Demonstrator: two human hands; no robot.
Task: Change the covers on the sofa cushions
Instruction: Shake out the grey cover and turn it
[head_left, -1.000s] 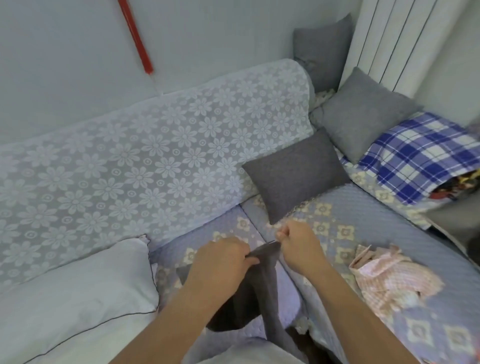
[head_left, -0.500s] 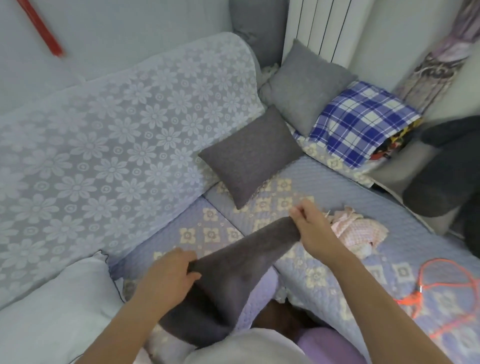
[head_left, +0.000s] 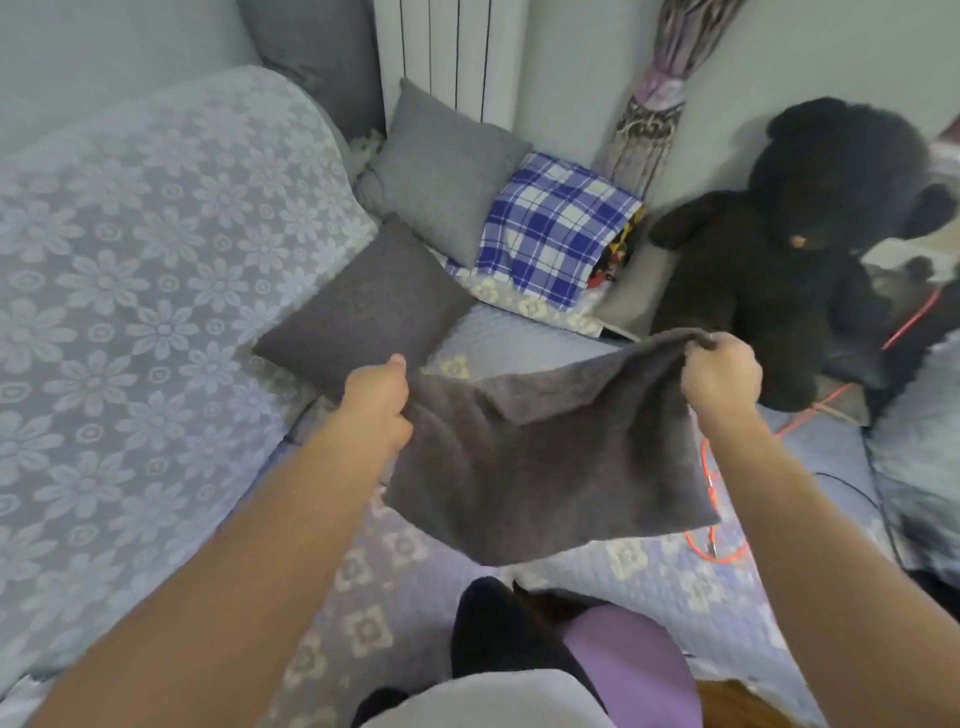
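I have the left hand (head_left: 376, 397) and right hand (head_left: 719, 371) each clenched on a top corner of the grey cover (head_left: 545, 457); its mouth sags between my fingers; a loosened grip risks dropping it.

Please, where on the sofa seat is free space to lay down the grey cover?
The seat is bare between the dark grey cushion and the black teddy bear, behind the held cover. Another bare patch lies under the left forearm. It is crowded near the orange cord and the checked cloth.
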